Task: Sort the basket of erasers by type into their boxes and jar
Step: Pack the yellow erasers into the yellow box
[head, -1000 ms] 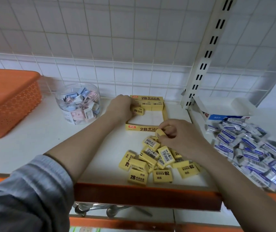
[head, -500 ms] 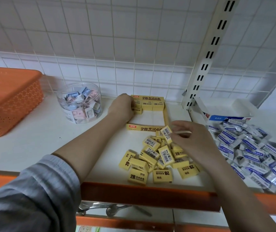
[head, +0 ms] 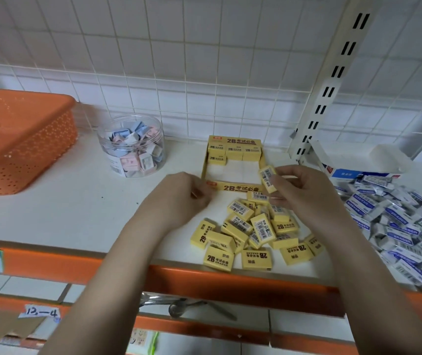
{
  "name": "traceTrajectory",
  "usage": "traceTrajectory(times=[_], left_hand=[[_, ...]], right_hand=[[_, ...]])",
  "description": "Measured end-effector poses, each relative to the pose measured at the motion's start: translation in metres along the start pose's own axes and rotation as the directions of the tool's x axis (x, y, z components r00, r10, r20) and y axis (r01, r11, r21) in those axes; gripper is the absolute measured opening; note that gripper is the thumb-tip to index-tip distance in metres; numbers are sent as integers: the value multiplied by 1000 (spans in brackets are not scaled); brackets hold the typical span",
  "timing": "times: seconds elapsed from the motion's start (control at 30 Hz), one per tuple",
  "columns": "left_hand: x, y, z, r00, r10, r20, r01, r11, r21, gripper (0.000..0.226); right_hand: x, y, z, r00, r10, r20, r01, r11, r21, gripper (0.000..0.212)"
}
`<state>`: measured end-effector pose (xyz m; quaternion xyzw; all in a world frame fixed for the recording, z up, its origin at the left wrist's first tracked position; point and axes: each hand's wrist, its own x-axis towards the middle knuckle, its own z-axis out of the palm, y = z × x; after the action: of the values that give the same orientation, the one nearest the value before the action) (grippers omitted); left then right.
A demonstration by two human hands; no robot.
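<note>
A low yellow 2B box (head: 233, 187) stands at the back of the white shelf, with several yellow erasers (head: 234, 152) lined along its far end. In front of it lies a loose pile of yellow erasers (head: 253, 231). My right hand (head: 304, 193) holds one yellow eraser (head: 267, 178), barcode side up, above the box's front right corner. My left hand (head: 181, 198) hovers beside the box's front left corner, fingers curled, holding nothing that I can see. A clear jar (head: 131, 147) of pastel erasers stands left of the box.
An orange perforated basket (head: 23, 142) sits tilted at the far left. A heap of blue-and-white erasers (head: 396, 226) covers the right side, behind it a blue-and-white box (head: 358, 167). A slotted white upright (head: 332, 80) rises at the back right. The shelf's orange front edge (head: 204, 280) runs below the pile.
My left hand has drawn back out of the yellow box to its front left corner. My right hand has lifted one yellow eraser from the pile up toward the box.
</note>
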<state>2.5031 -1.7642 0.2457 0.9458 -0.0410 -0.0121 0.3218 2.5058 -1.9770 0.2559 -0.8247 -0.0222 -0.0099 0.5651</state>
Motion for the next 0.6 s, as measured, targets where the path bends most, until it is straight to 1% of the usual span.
traceTrajectory(times=[0.1,0.2,0.3,0.37,0.5,0.6], left_hand=[[-27,-1,3,994,-40,104,39,999,11,17],[-42,-1,0,977,-10,215,12,1000,-9,37],[-45,-5,2,961,29,276,-28,1000,-6,51],[-44,-7,7,969,22,245,-18,1000,-17,51],[-42,-8,10,993,-13,119,13,1000,4,44],[-42,-9,10,999,-15,34,15,1000,-5,44]], right_hand=[[0,-1,4,1000,-16,-2,16,1000,17,6],[-2,-4,5,999,-31,-40,31,999,14,18],[-6,-6,6,994,-63,-88,66,998,21,12],[-9,-7,6,990,-104,-98,107,994,28,16],[-11,-8,3,985,-147,-87,143,988,-53,26],[-13,-7,3,986,-135,-95,134,991,-11,37]])
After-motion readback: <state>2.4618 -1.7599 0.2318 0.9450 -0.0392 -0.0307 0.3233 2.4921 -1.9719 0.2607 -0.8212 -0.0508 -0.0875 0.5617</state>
